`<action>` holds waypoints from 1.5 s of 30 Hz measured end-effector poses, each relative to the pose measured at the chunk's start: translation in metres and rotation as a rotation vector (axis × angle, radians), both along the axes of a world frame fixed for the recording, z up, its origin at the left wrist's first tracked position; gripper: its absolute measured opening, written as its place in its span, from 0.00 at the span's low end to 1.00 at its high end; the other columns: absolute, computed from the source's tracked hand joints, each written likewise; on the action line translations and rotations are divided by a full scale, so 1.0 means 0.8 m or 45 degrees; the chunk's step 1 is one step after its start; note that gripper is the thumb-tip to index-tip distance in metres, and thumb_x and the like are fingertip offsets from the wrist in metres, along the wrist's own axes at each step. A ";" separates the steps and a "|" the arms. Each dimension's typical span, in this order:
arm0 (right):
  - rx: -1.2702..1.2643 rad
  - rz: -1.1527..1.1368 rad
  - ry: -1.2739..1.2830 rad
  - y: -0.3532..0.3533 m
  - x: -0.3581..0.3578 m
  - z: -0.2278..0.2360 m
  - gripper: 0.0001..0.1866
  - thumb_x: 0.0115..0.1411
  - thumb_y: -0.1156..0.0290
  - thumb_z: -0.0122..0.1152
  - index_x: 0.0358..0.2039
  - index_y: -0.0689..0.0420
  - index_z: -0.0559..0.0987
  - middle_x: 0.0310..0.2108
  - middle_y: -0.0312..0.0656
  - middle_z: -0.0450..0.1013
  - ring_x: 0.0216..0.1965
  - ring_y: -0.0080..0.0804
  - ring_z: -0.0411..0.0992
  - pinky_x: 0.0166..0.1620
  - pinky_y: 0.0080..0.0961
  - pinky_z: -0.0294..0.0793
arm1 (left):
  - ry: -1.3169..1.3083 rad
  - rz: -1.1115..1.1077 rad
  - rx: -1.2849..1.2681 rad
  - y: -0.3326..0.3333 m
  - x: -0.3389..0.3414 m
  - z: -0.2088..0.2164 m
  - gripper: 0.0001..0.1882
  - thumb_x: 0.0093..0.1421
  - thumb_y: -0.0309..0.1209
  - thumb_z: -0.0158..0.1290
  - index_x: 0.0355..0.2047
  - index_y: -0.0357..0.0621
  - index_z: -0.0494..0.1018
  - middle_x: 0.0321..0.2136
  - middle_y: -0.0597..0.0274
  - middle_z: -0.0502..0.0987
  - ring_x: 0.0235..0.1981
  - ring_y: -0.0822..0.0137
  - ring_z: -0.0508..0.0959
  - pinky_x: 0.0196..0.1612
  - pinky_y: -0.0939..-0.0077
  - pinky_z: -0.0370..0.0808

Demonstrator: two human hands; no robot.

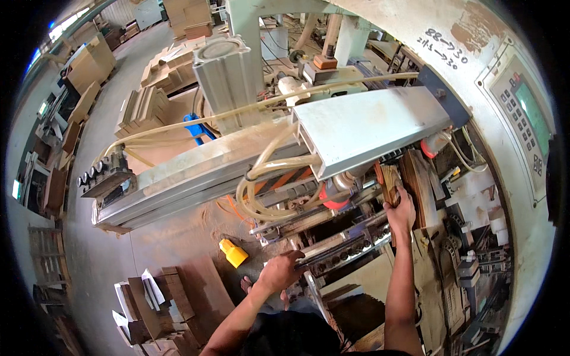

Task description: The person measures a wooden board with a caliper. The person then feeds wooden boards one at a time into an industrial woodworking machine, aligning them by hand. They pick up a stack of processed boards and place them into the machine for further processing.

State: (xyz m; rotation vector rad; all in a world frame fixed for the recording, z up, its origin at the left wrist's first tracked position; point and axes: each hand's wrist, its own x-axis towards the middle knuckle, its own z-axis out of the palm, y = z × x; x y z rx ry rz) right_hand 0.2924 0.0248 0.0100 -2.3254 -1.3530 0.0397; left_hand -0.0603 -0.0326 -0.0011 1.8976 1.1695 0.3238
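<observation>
My right hand [401, 213] is closed around the near end of a narrow wooden piece [389, 181], which stands among the machine's parts with its far end under the grey metal beam. My left hand [282, 272] is at the front of the machine, its fingers curled over the left end of a long dark bar [341, 242]. The bar runs right toward my other hand, along a row of round holes in a metal rail. Above the rail hang two red-rimmed round parts; the nearer red one [335, 199] is between my hands.
The grey metal beam [374, 121] and looped clear hoses [252, 187] overhang the work area. A control panel [522, 113] is at the right. A yellow foot pedal [233, 253] lies on the floor, with stacked boards [155, 302] at lower left. Brown panels [145, 111] stand behind.
</observation>
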 end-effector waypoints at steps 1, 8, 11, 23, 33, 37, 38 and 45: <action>-0.014 -0.020 -0.010 0.005 -0.004 0.012 0.35 0.44 0.66 0.69 0.54 0.50 0.68 0.45 0.48 0.69 0.43 0.49 0.71 0.41 0.43 0.73 | -0.043 0.001 0.018 0.005 0.000 0.000 0.19 0.54 0.39 0.56 0.43 0.42 0.71 0.36 0.47 0.76 0.38 0.45 0.75 0.39 0.56 0.73; -0.028 -0.014 -0.048 0.004 -0.009 0.022 0.34 0.42 0.67 0.68 0.53 0.50 0.69 0.43 0.51 0.69 0.42 0.51 0.71 0.41 0.43 0.72 | 0.078 -0.050 0.036 0.004 0.001 -0.007 0.22 0.55 0.42 0.55 0.44 0.39 0.69 0.36 0.46 0.76 0.37 0.46 0.77 0.38 0.59 0.74; 0.013 0.030 -0.046 0.001 -0.005 0.023 0.34 0.42 0.66 0.69 0.53 0.50 0.69 0.44 0.52 0.68 0.43 0.53 0.70 0.44 0.44 0.71 | 0.015 -0.071 0.073 0.006 0.002 -0.009 0.24 0.55 0.42 0.56 0.45 0.38 0.68 0.36 0.45 0.77 0.38 0.46 0.77 0.39 0.59 0.74; 0.072 -0.222 -0.228 -0.069 0.071 0.066 0.25 0.53 0.65 0.64 0.52 0.53 0.72 0.42 0.50 0.72 0.44 0.48 0.70 0.48 0.47 0.70 | 0.061 -0.087 0.094 0.003 -0.001 -0.026 0.24 0.55 0.44 0.54 0.45 0.38 0.70 0.34 0.42 0.77 0.36 0.43 0.76 0.38 0.58 0.73; 0.452 0.029 -0.084 -0.185 -0.003 0.076 0.22 0.52 0.69 0.64 0.48 0.58 0.75 0.43 0.50 0.74 0.45 0.44 0.72 0.48 0.38 0.70 | 0.016 -0.067 0.181 0.002 -0.004 -0.024 0.19 0.55 0.44 0.54 0.40 0.42 0.73 0.29 0.43 0.77 0.33 0.44 0.76 0.36 0.55 0.73; 0.558 0.162 0.416 -0.258 -0.108 0.031 0.18 0.53 0.67 0.62 0.42 0.62 0.77 0.43 0.51 0.70 0.47 0.43 0.68 0.50 0.36 0.67 | 0.030 -0.087 0.122 0.003 -0.001 -0.024 0.21 0.56 0.46 0.53 0.41 0.41 0.73 0.29 0.41 0.76 0.35 0.43 0.76 0.37 0.55 0.73; 0.483 0.128 0.474 -0.268 -0.129 0.002 0.18 0.53 0.65 0.62 0.42 0.61 0.77 0.47 0.53 0.68 0.51 0.48 0.64 0.53 0.41 0.63 | 0.035 -0.102 0.094 0.004 0.000 -0.023 0.22 0.56 0.47 0.53 0.41 0.40 0.73 0.29 0.40 0.76 0.35 0.43 0.76 0.37 0.55 0.73; 0.515 0.332 0.205 -0.197 -0.191 -0.031 0.22 0.47 0.68 0.66 0.44 0.53 0.75 0.50 0.50 0.64 0.51 0.53 0.61 0.54 0.46 0.59 | 0.033 -0.164 -0.182 0.016 0.018 0.041 0.29 0.61 0.54 0.44 0.37 0.34 0.73 0.26 0.40 0.74 0.31 0.47 0.76 0.38 0.62 0.71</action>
